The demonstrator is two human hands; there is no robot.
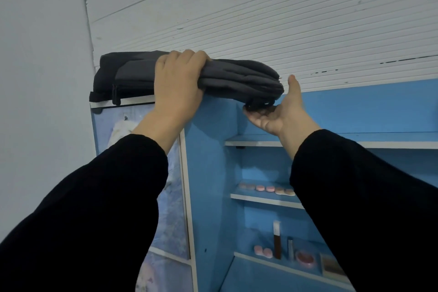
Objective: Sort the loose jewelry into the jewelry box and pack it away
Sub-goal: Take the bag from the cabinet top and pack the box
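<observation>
Atop the blue cabinet [208, 149], close under the ribbed white ceiling, a dark grey fabric bag [237, 78] is lying flat, its right end overhanging the open shelves. The left hand [177, 85] is reaching up and gripping the bag's middle from above, fingers curled over its far side. The right hand [282, 111] is lying palm up beneath the overhanging end, fingers loosely extended and touching the underside, thumb pointing upward clear of the fabric.
</observation>
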